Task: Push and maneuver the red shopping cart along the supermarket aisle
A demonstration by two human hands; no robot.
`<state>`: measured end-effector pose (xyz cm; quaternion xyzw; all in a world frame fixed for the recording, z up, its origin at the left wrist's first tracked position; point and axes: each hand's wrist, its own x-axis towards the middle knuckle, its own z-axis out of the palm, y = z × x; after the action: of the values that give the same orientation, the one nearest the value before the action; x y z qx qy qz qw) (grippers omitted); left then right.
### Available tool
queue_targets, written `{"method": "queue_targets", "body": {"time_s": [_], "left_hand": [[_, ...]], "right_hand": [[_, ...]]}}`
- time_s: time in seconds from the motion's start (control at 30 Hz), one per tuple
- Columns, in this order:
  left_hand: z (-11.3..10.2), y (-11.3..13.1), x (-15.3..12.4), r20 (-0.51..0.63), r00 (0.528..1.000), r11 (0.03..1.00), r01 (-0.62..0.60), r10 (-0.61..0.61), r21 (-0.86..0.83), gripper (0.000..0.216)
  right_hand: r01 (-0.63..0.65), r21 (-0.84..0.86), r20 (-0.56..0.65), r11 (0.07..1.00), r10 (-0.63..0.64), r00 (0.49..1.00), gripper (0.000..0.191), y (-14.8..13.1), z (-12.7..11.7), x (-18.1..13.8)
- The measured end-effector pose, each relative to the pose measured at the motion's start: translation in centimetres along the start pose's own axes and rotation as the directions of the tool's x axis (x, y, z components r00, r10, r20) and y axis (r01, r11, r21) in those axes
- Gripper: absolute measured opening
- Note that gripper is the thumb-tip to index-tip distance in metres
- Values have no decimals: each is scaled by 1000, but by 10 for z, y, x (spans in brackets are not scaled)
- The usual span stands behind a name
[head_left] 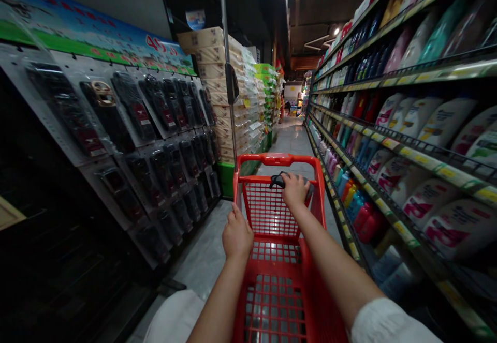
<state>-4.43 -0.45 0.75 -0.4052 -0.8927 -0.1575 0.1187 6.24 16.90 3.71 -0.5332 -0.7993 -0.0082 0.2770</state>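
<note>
A red plastic shopping cart with a grid floor and grid back panel is in front of me in the aisle. My left hand is closed round its left side rim, thumb pointing up. Farther forward, my right hand is closed over the crossbar at the top of the grid panel. A dark, soft-looking object sticks out from under the right hand's fingers; its kind cannot be made out. Beyond the hand is the cart's red upper handle. A thin metal pole rises from the cart's left corner.
Shelves of shampoo bottles run close along the right. On the left, packaged belts hang on a rack. Stacked tissue packs stand ahead on the left. A grey tiled floor stretches down the narrow aisle.
</note>
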Motion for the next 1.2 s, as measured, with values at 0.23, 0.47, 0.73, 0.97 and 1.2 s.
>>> {"method": "queue_targets", "body": {"time_s": [0.23, 0.47, 0.73, 0.97, 1.2], "left_hand": [[-6, -5, -1, -2, 1000, 1000, 9, -9, 30, 62], [-1, -1, 1, -34, 999, 997, 17, -14, 71, 66], [-27, 21, 90, -21, 989, 986, 141, -143, -88, 74], [-10, 14, 110, -48, 959, 956, 274, -279, -101, 35], [3, 7, 103, -67, 971, 973, 230, -230, -1, 29]], "right_hand": [[297, -43, 90, 954, -292, 952, 47, -22, -4, 3], [196, -105, 65, 975, -189, 980, 48, 33, -13, 9], [225, 194, 40, 955, -237, 971, 59, 53, -50, 57], [155, -102, 105, 983, -144, 984, 61, 77, -42, 80], [54, -54, 77, 997, -50, 996, 60, 80, -17, 76]]}}
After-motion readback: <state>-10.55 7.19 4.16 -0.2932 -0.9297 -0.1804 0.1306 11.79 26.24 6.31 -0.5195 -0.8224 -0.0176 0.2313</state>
